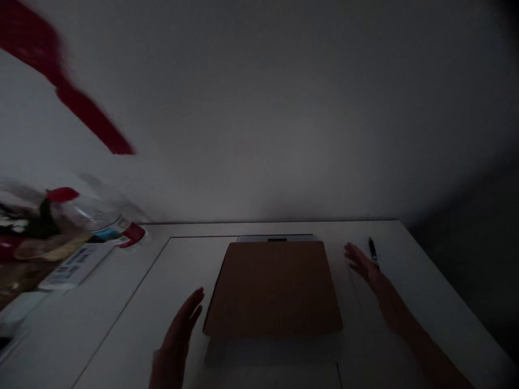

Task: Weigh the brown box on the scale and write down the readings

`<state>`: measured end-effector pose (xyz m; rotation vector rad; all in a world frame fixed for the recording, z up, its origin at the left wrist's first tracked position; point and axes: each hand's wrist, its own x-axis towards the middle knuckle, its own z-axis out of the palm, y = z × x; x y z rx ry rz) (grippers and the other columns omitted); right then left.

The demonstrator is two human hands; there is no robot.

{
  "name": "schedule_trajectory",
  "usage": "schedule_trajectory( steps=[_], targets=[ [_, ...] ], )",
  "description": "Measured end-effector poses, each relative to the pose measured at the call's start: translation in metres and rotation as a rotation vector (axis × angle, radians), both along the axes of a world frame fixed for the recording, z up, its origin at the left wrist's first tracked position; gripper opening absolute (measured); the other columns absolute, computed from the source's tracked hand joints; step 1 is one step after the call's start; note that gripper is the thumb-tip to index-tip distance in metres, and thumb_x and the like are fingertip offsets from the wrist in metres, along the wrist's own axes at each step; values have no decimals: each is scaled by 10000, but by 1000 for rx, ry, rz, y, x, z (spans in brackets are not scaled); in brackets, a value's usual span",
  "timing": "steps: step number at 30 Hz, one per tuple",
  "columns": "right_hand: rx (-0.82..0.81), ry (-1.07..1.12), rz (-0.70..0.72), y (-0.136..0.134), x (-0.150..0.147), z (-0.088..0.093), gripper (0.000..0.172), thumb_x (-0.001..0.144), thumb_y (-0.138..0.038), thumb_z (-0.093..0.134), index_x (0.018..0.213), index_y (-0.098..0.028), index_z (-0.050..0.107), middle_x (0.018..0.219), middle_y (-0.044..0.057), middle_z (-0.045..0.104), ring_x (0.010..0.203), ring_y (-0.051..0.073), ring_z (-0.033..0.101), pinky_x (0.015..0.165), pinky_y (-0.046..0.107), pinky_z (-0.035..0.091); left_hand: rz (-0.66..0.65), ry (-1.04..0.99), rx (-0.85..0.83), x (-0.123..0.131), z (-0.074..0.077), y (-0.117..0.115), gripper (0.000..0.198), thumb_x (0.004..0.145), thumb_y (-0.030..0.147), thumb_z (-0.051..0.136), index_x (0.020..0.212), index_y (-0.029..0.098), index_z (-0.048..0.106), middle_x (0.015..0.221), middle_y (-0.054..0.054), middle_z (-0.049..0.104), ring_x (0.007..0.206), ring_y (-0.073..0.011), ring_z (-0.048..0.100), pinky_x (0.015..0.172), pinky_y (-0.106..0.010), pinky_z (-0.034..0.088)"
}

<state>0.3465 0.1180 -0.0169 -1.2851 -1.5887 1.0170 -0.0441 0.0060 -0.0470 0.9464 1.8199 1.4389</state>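
A smooth white counter (pixel 417 281) crosses the lower frame; a flat, brown rectangular panel (pixel 275 289) lies lower center. Left hand (pixel 183 320) and right hand (pixel 365 266) flank it, each grip loosely spread, apart from it. Black pen (pixel 372 247), lower right.

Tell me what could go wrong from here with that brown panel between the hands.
The right hand is close to the pen, so a sideways sweep might knock it. Neither that hand nor the left hand grips the brown panel, so a bump could shift it. The light is dim, so its edges may be easy to misjudge.
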Motion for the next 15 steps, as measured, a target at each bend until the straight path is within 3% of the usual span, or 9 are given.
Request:
schedule_trajectory(
  steps=[4,9,12,15],
  targets=[
    [-172,66,167,-31,-38,-5,691,934,-641,270,1542,-349,119,1598,15,208,1447,256,246,1168,504,238,-74,-153,126,30,5,5,575,853,571,336,1292,290,578,1391,10,520,1412,-282,287,1096,-457,394],
    [-121,25,163,-44,-57,-11,763,919,-657,295,1551,-312,43,1599,16,208,1463,250,194,1194,490,181,-90,-200,196,62,11,11,644,869,547,382,1409,204,452,1465,-53,437,1362,-286,375,1175,-431,269],
    [-124,3,121,-44,-70,-8,852,886,-693,333,1557,-277,12,1584,65,249,1453,286,222,1167,505,254,-14,-149,222,61,16,8,582,865,476,433,1377,206,483,1432,-53,477,1345,-288,393,1159,-433,288],
    [-80,48,207,-42,-93,10,884,874,-685,398,1559,-267,28,1586,79,241,1448,294,231,1150,482,295,143,2,207,43,24,-4,595,836,485,494,1335,162,511,1377,-101,520,1305,-323,427,1134,-462,313]
  ],
)
